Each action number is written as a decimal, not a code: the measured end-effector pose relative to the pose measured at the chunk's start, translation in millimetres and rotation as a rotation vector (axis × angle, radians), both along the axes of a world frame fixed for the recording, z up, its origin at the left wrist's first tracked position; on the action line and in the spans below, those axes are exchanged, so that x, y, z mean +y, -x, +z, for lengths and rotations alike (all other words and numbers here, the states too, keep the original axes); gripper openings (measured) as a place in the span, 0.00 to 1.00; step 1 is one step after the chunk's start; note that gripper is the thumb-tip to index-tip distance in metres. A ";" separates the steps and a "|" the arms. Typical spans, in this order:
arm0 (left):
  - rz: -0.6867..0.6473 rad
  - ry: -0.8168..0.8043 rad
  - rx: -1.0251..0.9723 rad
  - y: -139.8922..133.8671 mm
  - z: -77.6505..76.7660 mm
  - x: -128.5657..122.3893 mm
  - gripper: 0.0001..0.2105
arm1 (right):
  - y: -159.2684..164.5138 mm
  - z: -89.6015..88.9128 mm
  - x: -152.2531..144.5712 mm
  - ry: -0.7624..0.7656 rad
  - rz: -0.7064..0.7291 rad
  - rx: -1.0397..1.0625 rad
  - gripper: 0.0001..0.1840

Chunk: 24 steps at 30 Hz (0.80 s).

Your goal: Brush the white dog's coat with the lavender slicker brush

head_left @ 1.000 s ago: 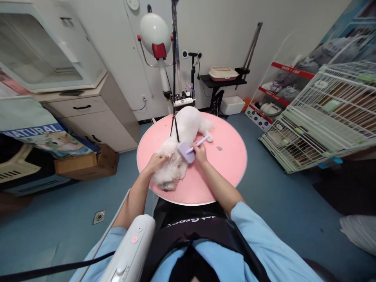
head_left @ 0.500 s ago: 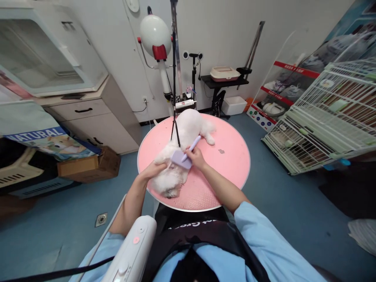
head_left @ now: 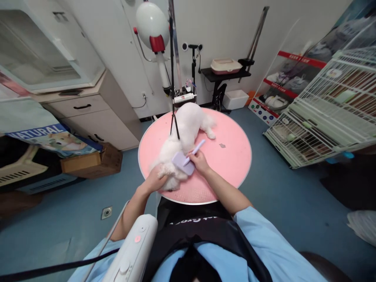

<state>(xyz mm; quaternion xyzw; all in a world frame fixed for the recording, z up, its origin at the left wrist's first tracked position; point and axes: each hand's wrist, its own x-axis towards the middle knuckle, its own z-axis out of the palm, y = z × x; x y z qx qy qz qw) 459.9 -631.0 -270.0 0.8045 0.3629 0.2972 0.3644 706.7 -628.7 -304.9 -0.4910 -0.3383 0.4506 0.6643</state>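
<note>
at the near left edge of the round pink bench (head_left: 227, 170), the left hand (head_left: 155, 179) is holding fur in a curled grip on a white dog (head_left: 189, 121), which is stretching toward the far edge. rightward, a lilac brush (head_left: 180, 161) is resting against its coat, the right hand (head_left: 200, 161) wrapping a closed grip round the handle.

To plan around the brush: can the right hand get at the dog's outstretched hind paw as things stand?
Probably yes: the hind paw lies just beyond the right hand, across bare pink tabletop. However, that hand is holding the lavender slicker brush.
</note>
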 end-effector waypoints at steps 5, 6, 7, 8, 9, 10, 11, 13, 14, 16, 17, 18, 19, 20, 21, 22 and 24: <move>-0.052 -0.092 0.129 12.5 -10.6 -10.9 0.12 | 8.9 -15.8 -20.9 0.045 -0.246 0.023 0.19; -0.064 -0.095 0.133 13.6 -12.0 -10.0 0.14 | 11.6 -17.7 -23.9 0.037 -0.188 0.027 0.19; -0.068 -0.102 0.133 14.2 -13.4 -8.9 0.15 | 14.4 -19.0 -26.7 0.039 -0.084 0.038 0.19; -0.069 -0.110 0.129 14.6 -15.0 -7.6 0.16 | 16.7 -19.7 -29.1 0.054 0.002 0.055 0.19; -0.063 -0.114 0.121 14.7 -16.8 -6.4 0.16 | 18.1 -19.8 -31.4 0.071 0.018 0.070 0.19; -0.053 -0.114 0.106 14.8 -18.9 -5.4 0.15 | 18.7 -19.5 -33.6 0.077 -0.052 0.076 0.19; -0.042 -0.110 0.088 15.0 -21.4 -4.7 0.14 | 18.7 -18.8 -36.0 0.068 -0.172 0.075 0.19; -0.013 -0.100 0.043 15.9 -27.0 -3.9 0.13 | 18.1 -17.5 -41.7 0.021 -0.312 0.053 0.17; 0.000 -0.096 0.027 16.5 -29.7 -3.8 0.12 | 18.0 -17.2 -44.9 0.003 -0.270 0.044 0.17; 0.014 -0.097 0.019 17.8 -34.1 -3.8 0.13 | 17.8 -17.3 -50.5 0.017 -0.068 0.057 0.17; 0.014 -0.100 0.021 18.3 -35.6 -4.0 0.13 | 17.1 -17.6 -52.6 0.040 -0.028 0.066 0.17; 0.015 -0.103 0.021 18.6 -36.4 -4.1 0.13 | 15.9 -17.8 -54.3 0.058 -0.068 0.067 0.17; 0.011 -0.106 0.017 18.5 -36.7 -4.3 0.13 | 14.5 -17.9 -55.9 0.064 -0.171 0.061 0.17; 0.003 -0.105 0.010 18.1 -36.5 -4.5 0.12 | 13.3 -18.1 -57.5 0.056 -0.282 0.053 0.16; -0.006 -0.103 -0.001 17.4 -36.0 -4.7 0.12 | 12.6 -18.5 -59.5 0.041 -0.344 0.047 0.16; -0.015 -0.103 -0.010 16.3 -35.2 -4.9 0.11 | 12.7 -19.1 -61.8 0.029 -0.328 0.053 0.16; -0.045 -0.121 -0.006 13.9 -33.5 -5.0 0.11 | 14.1 -21.5 -66.5 0.052 -0.131 0.116 0.16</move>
